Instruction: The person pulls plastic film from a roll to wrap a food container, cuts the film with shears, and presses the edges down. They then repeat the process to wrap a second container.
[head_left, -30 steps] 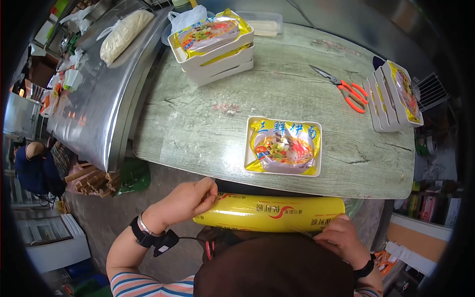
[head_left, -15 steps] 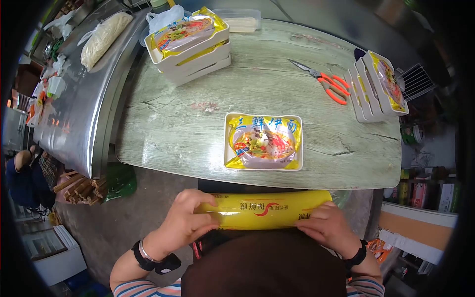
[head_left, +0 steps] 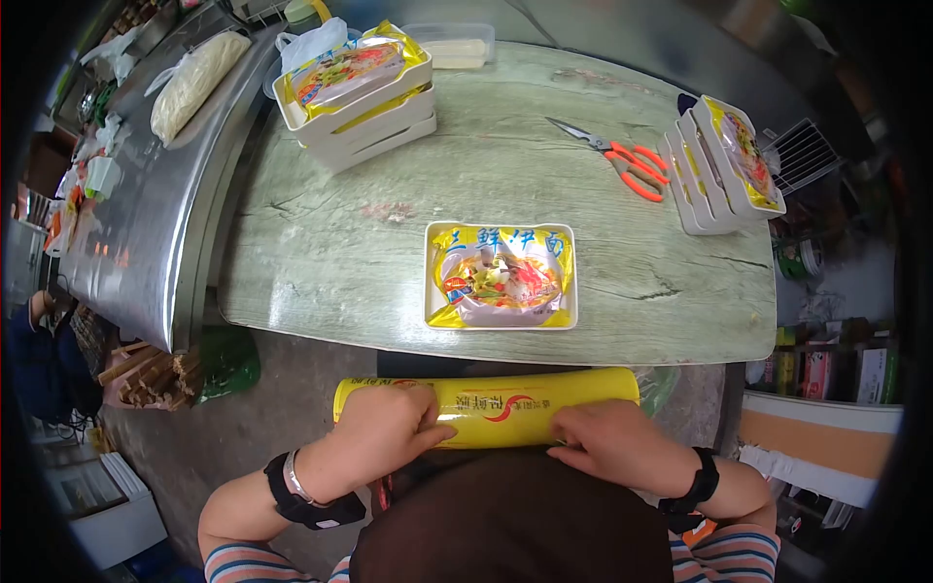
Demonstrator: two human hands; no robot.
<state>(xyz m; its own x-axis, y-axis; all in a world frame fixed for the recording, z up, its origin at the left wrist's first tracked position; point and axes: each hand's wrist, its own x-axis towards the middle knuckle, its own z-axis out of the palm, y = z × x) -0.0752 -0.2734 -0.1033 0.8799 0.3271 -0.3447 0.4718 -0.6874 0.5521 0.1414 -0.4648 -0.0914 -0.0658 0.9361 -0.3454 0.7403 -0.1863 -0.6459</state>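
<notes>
A pale green wood-grain table (head_left: pixel 321 253) bears a white tray (head_left: pixel 429 277) near the middle of its near edge, orange-handled needle-nose pliers (head_left: pixel 616 161) toward the right, a clear plastic container (head_left: pixel 457 49) at the far edge, and tray stacks by the far-left corner (head_left: pixel 374 126) and right edge (head_left: pixel 698 194).

Roll (head_left: pixel 501 408) lies crosswise at the left hand (head_left: pixel 384 428) and right hand (head_left: pixel 612 442), before the near edge of the table (head_left: pixel 340 262). Directly ahead, between the hands' lines, a single tray (head_left: pixel 428 282) on the table holds a packet (head_left: pixel 505 282). Pliers (head_left: pixel 622 165) lie beyond the right hand, near the right tray stack (head_left: pixel 700 199). Left tray stack (head_left: pixel 374 136) stands well beyond the left hand. Counter (head_left: pixel 146 233) stands farther left, bearing a bag (head_left: pixel 199 85).
</notes>
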